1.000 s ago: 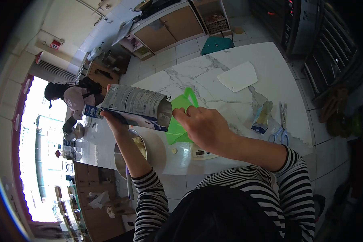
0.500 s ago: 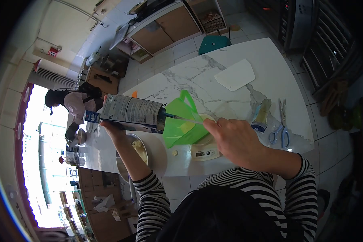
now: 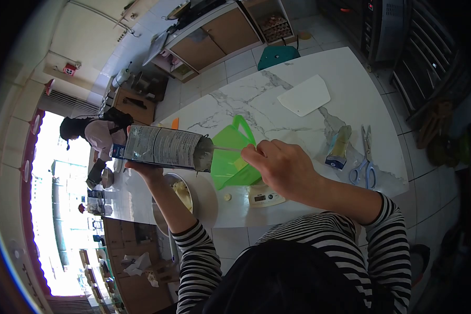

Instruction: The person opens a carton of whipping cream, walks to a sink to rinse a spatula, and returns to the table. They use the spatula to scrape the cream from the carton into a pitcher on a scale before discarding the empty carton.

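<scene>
My left hand [image 3: 145, 170] grips a milk carton [image 3: 165, 149] from below, holding it on its side above the table. The carton's cut-open end faces right. In my right hand [image 3: 282, 167] is the thin pale handle of a spatula [image 3: 226, 148], which reaches into that open end; its head is hidden inside. Underneath, a green plastic jug [image 3: 226, 170] stands with its handle toward the far side. A white kitchen scale [image 3: 264, 196] shows beside and partly under it. Left of the jug, a metal pan [image 3: 192, 196] holds something pale yellow, partly behind my left forearm.
On the marble-patterned table [image 3: 235, 104] lie a white cutting board [image 3: 304, 96], blue-handled scissors [image 3: 363, 167] and an opened packet [image 3: 338, 149]. A small pale piece [image 3: 227, 197] sits by the scale. Another person [image 3: 100, 135] works at the table's left end.
My right hand has moved left, pushing the spatula deeper into the carton. The carton has shifted slightly left and turned, so its open end now shows more.
</scene>
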{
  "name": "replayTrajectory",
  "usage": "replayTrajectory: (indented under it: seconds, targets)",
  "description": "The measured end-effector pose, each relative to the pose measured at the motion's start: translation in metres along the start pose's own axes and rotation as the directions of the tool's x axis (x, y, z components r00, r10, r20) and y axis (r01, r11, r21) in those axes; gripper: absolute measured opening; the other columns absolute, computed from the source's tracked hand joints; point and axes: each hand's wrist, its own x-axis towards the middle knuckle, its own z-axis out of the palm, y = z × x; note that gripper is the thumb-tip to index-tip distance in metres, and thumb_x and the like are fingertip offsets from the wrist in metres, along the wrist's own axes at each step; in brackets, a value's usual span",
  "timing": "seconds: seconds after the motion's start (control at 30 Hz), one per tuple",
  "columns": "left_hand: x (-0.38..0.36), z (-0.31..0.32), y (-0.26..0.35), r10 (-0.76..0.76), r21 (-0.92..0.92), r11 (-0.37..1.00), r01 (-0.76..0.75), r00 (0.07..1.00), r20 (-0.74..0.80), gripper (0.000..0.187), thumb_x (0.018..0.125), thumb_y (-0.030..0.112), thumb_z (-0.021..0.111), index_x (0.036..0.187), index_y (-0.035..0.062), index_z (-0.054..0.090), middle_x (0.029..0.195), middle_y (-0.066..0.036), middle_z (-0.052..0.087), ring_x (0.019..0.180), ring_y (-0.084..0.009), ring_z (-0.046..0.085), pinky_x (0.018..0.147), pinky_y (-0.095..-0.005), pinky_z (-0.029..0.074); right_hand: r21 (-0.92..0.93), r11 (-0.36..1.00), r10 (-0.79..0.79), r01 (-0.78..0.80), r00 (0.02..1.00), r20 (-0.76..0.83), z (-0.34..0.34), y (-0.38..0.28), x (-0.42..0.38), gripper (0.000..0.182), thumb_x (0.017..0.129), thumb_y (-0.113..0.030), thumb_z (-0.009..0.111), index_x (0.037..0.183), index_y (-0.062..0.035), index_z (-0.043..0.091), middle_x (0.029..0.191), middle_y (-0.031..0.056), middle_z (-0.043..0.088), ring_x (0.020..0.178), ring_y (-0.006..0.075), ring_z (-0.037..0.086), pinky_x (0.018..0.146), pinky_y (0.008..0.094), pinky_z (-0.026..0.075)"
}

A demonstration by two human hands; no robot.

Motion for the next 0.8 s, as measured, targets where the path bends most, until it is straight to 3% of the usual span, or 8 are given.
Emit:
replayTrajectory:
  seconds: [0.1, 0.17, 0.27, 0.4, 0.47, 0.63, 0.8]
  targets:
    - [0.003, -0.005, -0.007, 0.036, -0.13, 0.991, -0.036, 0.999, -0.006, 0.101, 0.06, 0.077, 0.048, 0.134, 0.0111, 0.026, 0.118, -0.014, 0.044, 0.106, -0.0276, 0.049, 0.087, -0.0442, 0.045, 0.029, 0.999, 0.018, -0.019, 1.0, 0.008, 0.013, -0.001, -0.005, 0.026, 0.068, -0.004, 0.061, 0.09, -0.0044, 0.048, 0.06, 0.0059, 0.051, 0.051, 0.0183, 0.056, 0.043, 0.0291, 0.046]
    - [0.006, -0.004, -0.011, 0.154, -0.497, 0.868, -0.01, 0.956, 0.249, 0.097, 0.06, 0.075, 0.051, 0.131, 0.0133, 0.029, 0.108, -0.015, 0.047, 0.103, -0.0303, 0.05, 0.081, -0.0449, 0.049, 0.109, 0.992, 0.051, -0.058, 0.996, 0.069, 0.01, -0.003, -0.008, 0.023, 0.069, -0.003, 0.06, 0.089, -0.0042, 0.047, 0.059, 0.0073, 0.051, 0.049, 0.0203, 0.056, 0.043, 0.0304, 0.045]
    - [0.0, 0.008, -0.012, 0.116, -0.63, 0.776, 0.027, 0.976, 0.184, 0.097, 0.057, 0.073, 0.056, 0.126, 0.0092, 0.033, 0.101, -0.017, 0.046, 0.097, -0.0317, 0.052, 0.074, -0.0452, 0.052, 0.284, 0.946, 0.115, -0.154, 0.982, 0.15, 0.005, -0.001, -0.009, 0.018, 0.072, -0.004, 0.059, 0.087, -0.0033, 0.047, 0.056, 0.0104, 0.051, 0.048, 0.0245, 0.055, 0.044, 0.0332, 0.044]
    - [0.002, -0.007, -0.019, 0.023, -0.511, 0.849, 0.13, 0.959, 0.282, 0.097, 0.054, 0.073, 0.059, 0.119, 0.005, 0.037, 0.099, -0.018, 0.046, 0.091, -0.0309, 0.055, 0.072, -0.0439, 0.054, 0.443, 0.874, 0.132, -0.2, 0.975, 0.181, -0.002, 0.003, -0.005, 0.013, 0.077, -0.005, 0.056, 0.084, -0.0014, 0.046, 0.053, 0.0143, 0.052, 0.05, 0.0299, 0.055, 0.046, 0.037, 0.043]
    - [0.001, -0.005, -0.02, 0.006, -0.469, 0.88, 0.075, 0.986, 0.168, 0.098, 0.052, 0.073, 0.06, 0.116, 0.0023, 0.038, 0.098, -0.018, 0.046, 0.087, -0.0306, 0.056, 0.069, -0.0435, 0.055, 0.436, 0.881, 0.125, -0.187, 0.978, 0.167, -0.002, 0.005, -0.003, 0.013, 0.077, -0.005, 0.056, 0.083, -0.0012, 0.046, 0.053, 0.0145, 0.052, 0.05, 0.0303, 0.055, 0.045, 0.0374, 0.043]
    - [0.004, -0.004, -0.023, 0.061, -0.513, 0.857, 0.053, 0.977, 0.204, 0.097, 0.052, 0.071, 0.063, 0.116, 0.003, 0.039, 0.097, -0.017, 0.046, 0.09, -0.0319, 0.055, 0.073, -0.0464, 0.053, 0.374, 0.912, 0.134, -0.172, 0.983, 0.125, 0.005, 0.005, 0.001, 0.012, 0.078, -0.005, 0.056, 0.079, -0.0012, 0.045, 0.054, 0.0154, 0.053, 0.052, 0.0324, 0.056, 0.045, 0.0387, 0.042]
    - [0.006, -0.009, -0.026, 0.049, -0.518, 0.848, 0.111, 0.957, 0.284, 0.097, 0.05, 0.069, 0.066, 0.116, 0.0021, 0.039, 0.098, -0.017, 0.045, 0.092, -0.0336, 0.053, 0.076, -0.048, 0.051, 0.571, 0.773, 0.174, -0.276, 0.958, 0.228, 0.006, 0.006, 0.004, 0.013, 0.078, -0.006, 0.057, 0.074, -0.0007, 0.045, 0.057, 0.0167, 0.055, 0.055, 0.0337, 0.057, 0.047, 0.038, 0.044]
